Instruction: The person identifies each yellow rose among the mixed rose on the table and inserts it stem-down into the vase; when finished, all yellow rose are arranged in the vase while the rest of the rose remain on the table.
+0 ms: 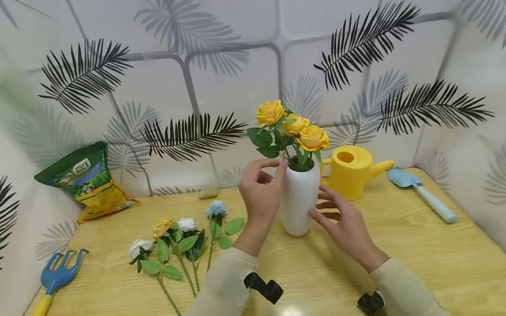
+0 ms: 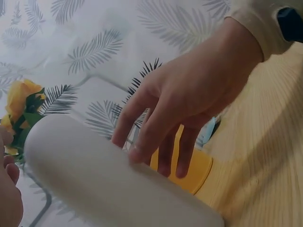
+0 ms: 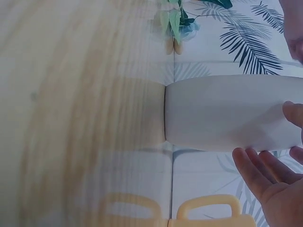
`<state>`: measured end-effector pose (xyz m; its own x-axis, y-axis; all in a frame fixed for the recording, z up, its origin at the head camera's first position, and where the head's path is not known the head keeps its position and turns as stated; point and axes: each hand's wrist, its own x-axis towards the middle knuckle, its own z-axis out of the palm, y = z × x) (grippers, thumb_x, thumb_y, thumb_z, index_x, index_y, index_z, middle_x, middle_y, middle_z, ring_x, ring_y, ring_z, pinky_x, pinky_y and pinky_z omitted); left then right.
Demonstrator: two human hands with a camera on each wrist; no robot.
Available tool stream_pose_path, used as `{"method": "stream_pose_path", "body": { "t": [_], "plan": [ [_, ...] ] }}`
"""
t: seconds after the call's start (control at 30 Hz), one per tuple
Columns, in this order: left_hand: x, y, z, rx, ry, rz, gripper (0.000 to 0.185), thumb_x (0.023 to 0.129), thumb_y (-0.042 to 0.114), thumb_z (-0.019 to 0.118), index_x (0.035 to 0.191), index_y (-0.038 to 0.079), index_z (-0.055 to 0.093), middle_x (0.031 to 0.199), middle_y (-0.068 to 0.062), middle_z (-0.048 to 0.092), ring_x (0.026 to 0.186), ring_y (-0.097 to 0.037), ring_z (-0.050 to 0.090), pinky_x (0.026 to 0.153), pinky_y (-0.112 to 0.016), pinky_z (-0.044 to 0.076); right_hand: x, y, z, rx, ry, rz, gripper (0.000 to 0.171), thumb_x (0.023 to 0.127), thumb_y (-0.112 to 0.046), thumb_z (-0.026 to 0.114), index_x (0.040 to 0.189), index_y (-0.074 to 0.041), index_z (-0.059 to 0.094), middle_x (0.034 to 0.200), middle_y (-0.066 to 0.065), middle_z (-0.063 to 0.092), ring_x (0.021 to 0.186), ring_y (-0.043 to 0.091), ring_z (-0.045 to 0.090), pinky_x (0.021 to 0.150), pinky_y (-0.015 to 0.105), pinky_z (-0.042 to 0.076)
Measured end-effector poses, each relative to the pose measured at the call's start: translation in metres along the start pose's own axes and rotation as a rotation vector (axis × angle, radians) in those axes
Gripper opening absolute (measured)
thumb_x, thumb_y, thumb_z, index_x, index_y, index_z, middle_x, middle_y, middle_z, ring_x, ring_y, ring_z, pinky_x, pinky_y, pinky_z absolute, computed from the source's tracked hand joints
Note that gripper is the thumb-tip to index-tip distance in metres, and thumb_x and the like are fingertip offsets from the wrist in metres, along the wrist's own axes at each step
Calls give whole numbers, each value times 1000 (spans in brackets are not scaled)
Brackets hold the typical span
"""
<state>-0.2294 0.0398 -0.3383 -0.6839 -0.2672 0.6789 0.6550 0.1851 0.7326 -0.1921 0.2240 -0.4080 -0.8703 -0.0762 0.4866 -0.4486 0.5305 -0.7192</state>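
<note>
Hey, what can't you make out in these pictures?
Bag print: too small, head view.
Stems inside the vase: hidden by its wall, every view.
Left hand grip, on neck or stem: its own fingers cover it, head view.
Rake handle end: cut off by the head view's edge.
</note>
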Motion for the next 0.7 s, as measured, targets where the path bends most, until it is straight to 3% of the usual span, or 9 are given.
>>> {"method": "stream_pose_path", "body": {
  "t": [0.13,0.27,0.37,0.47,0.6,0.7],
  "plan": [
    [-4,-1,-42,-17,-49,-44,10,87,9,79,90,1,74,78,-16,67,52,-6,50,50,-17,40,1,-1,3,6,-13,28,60,92,-11,75,146,-5,48,130,21,64,106,36,69,86,48,60],
    [-7,-6,-102,56,-98,-125,9,88,7,78,91,0,74,77,-16,69,54,-2,50,49,-16,40,2,-2,1,2,-7,30,59,92,-11,74,145,-4,48,130,22,64,107,38,69,86,51,59],
    [-12,-13,-150,160,-78,-219,8,89,8,78,93,2,75,80,-6,71,56,-2,56,51,-17,47,3,-2,1,-2,2,10,59,92,-10,74,145,-3,48,128,23,64,105,38,69,85,53,59],
    [-20,-21,-193,277,-63,-368,10,91,12,76,95,3,74,80,0,70,57,-6,61,52,-22,52,4,0,2,-5,4,-3,60,91,-10,75,144,-2,49,127,23,65,104,38,69,84,53,59],
    [-31,-27,-230,458,-132,-539,15,94,16,73,99,2,72,83,-11,72,60,-15,67,53,-25,53,3,0,3,-1,1,0,60,91,-9,75,144,-2,48,127,23,65,104,38,69,84,53,59],
    [-37,-31,-245,597,-241,-593,19,93,18,73,100,1,70,84,-15,74,60,-18,69,52,-25,52,1,-1,4,5,-3,10,60,92,-10,74,145,-3,48,128,23,64,105,39,69,84,54,59]
  ]
}}
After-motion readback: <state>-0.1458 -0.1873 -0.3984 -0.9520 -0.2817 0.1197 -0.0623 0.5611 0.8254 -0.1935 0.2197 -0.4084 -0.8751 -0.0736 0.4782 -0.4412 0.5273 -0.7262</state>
